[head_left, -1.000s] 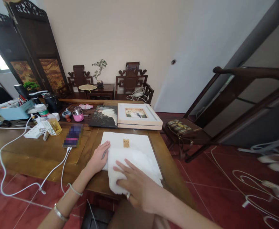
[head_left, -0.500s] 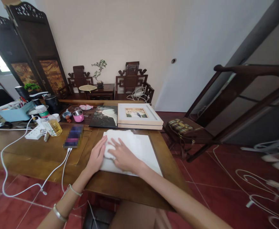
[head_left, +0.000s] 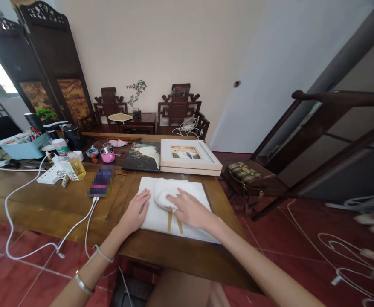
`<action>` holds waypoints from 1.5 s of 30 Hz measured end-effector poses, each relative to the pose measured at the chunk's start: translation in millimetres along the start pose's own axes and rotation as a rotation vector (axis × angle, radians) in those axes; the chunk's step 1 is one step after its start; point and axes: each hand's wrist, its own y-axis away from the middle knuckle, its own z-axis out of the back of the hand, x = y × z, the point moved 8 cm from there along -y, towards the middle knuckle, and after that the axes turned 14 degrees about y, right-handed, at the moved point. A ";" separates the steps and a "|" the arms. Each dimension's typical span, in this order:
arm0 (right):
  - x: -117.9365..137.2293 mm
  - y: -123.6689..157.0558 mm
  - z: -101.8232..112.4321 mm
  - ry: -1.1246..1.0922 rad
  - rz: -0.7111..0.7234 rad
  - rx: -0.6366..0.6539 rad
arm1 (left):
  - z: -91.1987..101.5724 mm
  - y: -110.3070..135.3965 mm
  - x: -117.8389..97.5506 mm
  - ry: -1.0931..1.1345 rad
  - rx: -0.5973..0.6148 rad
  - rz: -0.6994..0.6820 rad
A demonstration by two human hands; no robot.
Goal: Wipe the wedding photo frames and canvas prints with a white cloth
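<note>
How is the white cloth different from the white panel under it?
The white cloth looks fluffy and bunched up, but the white panel is flat. The cloth looks plain, while the panel has tan shapes on it. The right hand is on the cloth; the left hand rests at the panel's left side. Both are white.

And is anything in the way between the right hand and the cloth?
No, nothing visible: the right hand rests on the cloth, which lies on the white board. The left hand is at the board's left edge, out of the way.
</note>
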 end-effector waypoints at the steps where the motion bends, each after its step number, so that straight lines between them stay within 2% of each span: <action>1: -6.2 -13.1 -1.8 -0.025 -0.033 -0.016 | -0.2 -0.2 -0.3 -0.009 0.004 -0.008; 4: -11.8 -54.0 -7.1 -0.088 -0.079 -0.059 | 1.0 -1.0 -1.6 -0.027 0.001 -0.024; 7: -4.2 -86.8 -10.8 -0.162 -0.071 -0.084 | 2.8 -1.4 -3.3 -0.033 -0.004 -0.037; 10: -3.1 -99.2 -10.5 -0.231 -0.079 -0.100 | 3.6 -0.9 -3.6 -0.028 -0.004 -0.046; 12: -13.3 -93.4 -8.0 -0.272 -0.102 -0.113 | 3.4 -0.4 -2.5 -0.023 -0.002 -0.043; 15: -45.4 -66.6 -4.8 -0.316 -0.176 -0.134 | 2.5 -0.1 -0.7 -0.008 -0.001 -0.043; 18: -85.0 -28.2 -7.2 -0.319 -0.300 -0.154 | 1.8 0.0 0.5 -0.001 -0.005 -0.049; 21: -106.3 12.2 -16.6 -0.298 -0.397 -0.152 | 1.3 0.2 0.6 -0.026 -0.004 -0.051; 24: -94.7 52.1 -28.8 -0.260 -0.396 -0.090 | 1.7 0.5 -1.2 -0.047 -0.006 -0.053; 28: -53.1 104.9 -31.8 -0.183 -0.336 0.043 | 1.7 0.5 -2.5 -0.039 -0.010 -0.043; 30: -35.8 122.6 -26.8 -0.178 -0.294 0.118 | 1.5 0.5 -2.4 -0.033 -0.016 -0.046; 32: -26.3 128.0 -21.3 -0.173 -0.229 0.186 | 1.3 0.5 -1.6 -0.028 -0.022 -0.049; 35: -37.4 112.2 -15.6 -0.141 -0.193 0.190 | 1.3 0.4 -0.8 -0.024 -0.024 -0.052; 41: -97.9 40.2 -17.4 -0.189 -0.285 -0.002 | 3.0 0.2 -3.4 -0.032 -0.007 -0.050; 45: -113.3 17.6 -21.4 -0.205 -0.333 -0.045 | 3.8 -0.1 -4.8 -0.027 0.003 -0.045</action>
